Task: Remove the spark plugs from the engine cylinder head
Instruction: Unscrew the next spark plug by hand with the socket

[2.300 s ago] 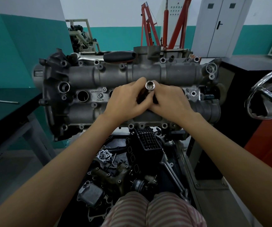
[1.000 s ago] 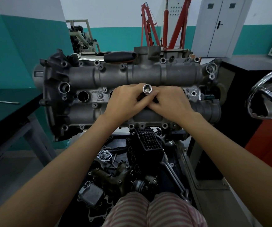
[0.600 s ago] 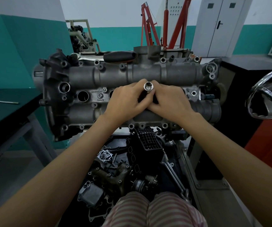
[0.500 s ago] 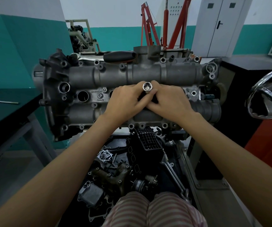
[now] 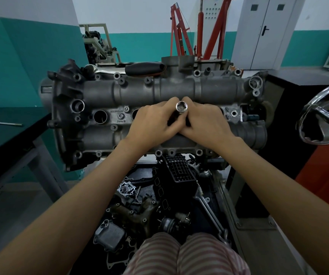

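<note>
**Both hands closed on the socket at the middle of the cylinder head**

The left hand (image 5: 152,124) and the right hand (image 5: 205,124) meet over the centre of the cylinder head (image 5: 171,92), and each grip is narrow: fingers and thumbs curl round a shiny socket (image 5: 181,106) that stands up between them with its open end facing the camera. The two hands touch each other below it.

Only the top of the socket shows. Its lower part and the hole beneath it are hidden by the fingers, so no spark plug can be made out. To the left one open plug hole (image 5: 100,116) is plain to see; the next one is half covered by the left hand. A black-handled tool (image 5: 144,67) lies along the far edge of the head. Loose engine parts (image 5: 139,211) lie in shadow below, hard to tell apart.
</note>
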Demonstrator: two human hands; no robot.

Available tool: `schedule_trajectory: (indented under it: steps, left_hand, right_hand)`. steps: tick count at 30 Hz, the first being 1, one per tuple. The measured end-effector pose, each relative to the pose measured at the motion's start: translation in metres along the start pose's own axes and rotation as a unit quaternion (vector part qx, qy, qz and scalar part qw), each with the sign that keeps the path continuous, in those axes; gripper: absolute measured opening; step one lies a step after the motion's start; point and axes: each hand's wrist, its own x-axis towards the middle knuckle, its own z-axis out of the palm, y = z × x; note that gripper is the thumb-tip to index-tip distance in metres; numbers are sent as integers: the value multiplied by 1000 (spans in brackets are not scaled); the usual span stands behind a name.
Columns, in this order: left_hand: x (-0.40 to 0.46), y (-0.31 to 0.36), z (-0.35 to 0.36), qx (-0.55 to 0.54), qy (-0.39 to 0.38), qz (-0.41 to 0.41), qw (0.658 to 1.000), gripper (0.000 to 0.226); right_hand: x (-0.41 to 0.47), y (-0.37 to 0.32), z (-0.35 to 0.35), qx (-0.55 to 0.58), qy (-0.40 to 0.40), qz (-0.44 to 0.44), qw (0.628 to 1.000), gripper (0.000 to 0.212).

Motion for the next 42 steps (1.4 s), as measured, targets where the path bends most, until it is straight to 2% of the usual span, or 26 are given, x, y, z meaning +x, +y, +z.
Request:
schedule_trajectory:
  steps: [6, 11, 15, 21, 25, 33, 38, 42]
  left_hand:
    - [1, -4, 1, -21, 3, -27, 999, 31]
    - [1, -4, 2, -11, -2, -24, 1000, 39]
    - [0, -2, 0, -21, 5, -10, 1000, 42]
    - [1, 0, 0, -15, 7, -20, 1000, 31]
    - [2, -3, 1, -20, 12, -24, 999, 30]
    - [0, -2, 1, -16, 17, -6, 1000, 41]
    - [-1, 0, 0, -11, 27, 11, 1000, 31]
    - [0, 1, 0, -8, 23, 0, 1000, 32]
  right_hand:
    - [2, 2, 1, -20, -9, 11, 1000, 54]
    - [2, 4, 3, -31, -17, -3, 999, 34]
    - [2, 3, 3, -24, -6, -3, 1000, 38]
    - [1, 1, 2, -1, 7, 5, 1000, 31]
    - [2, 2, 2, -17, -5, 11, 1000, 42]
    - [1, 2, 1, -13, -11, -3, 1000, 34]
    - [2, 2, 1, 0, -3, 3, 1000, 35]
    - [1, 1, 0, 5, -5, 4, 1000, 34]
